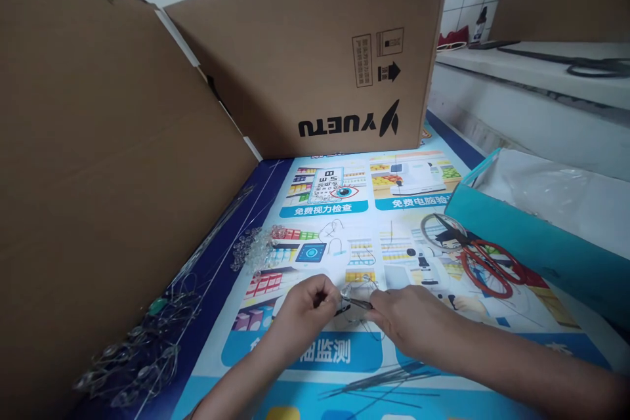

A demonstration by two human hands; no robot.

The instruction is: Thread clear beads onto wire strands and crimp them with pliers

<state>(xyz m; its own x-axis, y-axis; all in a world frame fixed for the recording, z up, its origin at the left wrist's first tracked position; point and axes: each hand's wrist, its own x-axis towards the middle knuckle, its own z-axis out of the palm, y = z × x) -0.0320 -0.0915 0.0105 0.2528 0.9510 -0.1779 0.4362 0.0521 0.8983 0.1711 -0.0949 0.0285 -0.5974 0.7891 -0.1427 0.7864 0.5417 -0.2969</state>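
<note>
My left hand (310, 308) is closed in a pinch on a thin wire with clear beads (363, 285). From the right, my right hand (408, 318) grips a pair of pliers (361, 303), whose dark, narrow jaws point at the left fingertips and meet the wire there. The handles are hidden in the palm. Loose wire ends hang just below the jaws. In front of me lies a bundle of straight thin wires (378, 377). Beyond the left hand is a pile of clear beads (256, 249), with several bent wire pieces (337, 246) to its right.
Red-handled scissors (492, 269) lie at right, beside a round ring (428, 230) and a teal box (531, 236) holding clear plastic. Tangled beaded wires (142, 348) lie at left along a cardboard panel (98, 144). Another cardboard panel (305, 59) stands at the back of the printed mat.
</note>
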